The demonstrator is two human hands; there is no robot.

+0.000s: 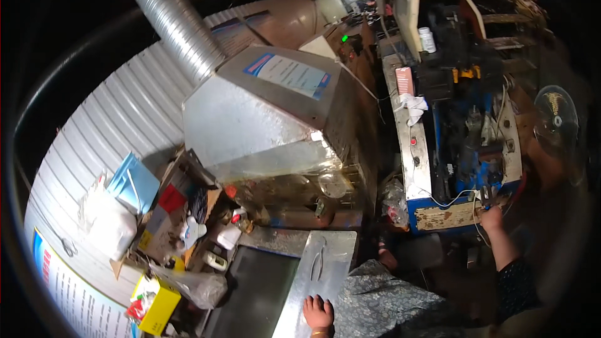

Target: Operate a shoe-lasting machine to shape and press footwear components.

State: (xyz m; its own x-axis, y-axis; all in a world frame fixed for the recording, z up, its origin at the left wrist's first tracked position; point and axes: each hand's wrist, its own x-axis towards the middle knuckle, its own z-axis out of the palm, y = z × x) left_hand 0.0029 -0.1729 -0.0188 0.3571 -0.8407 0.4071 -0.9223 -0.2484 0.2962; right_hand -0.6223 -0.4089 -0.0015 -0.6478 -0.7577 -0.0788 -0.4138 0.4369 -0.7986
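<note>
My left hand (pixel 318 313) rests with its fingers spread on a bare metal panel (pixel 339 247), holding nothing. Farther up that panel lies a thin looped metal piece, like tongs or a handle (pixel 318 260). My right arm reaches out to the near end of a blue and white machine (pixel 432 213). There my right hand (pixel 491 218) is closed at a small metal part by the machine's edge; what exactly the fingers grip is too small to make out. A pale cable (pixel 447 204) runs along the machine's end close to this hand.
A sheet-metal hood (pixel 250 119) with a ribbed duct (pixel 175 19) rises ahead. On the left are a blue bucket (pixel 133 183), a white jug (pixel 113 235), a yellow box (pixel 159 307) and a plastic bag (pixel 203 285). A round fan (pixel 557 121) stands at far right.
</note>
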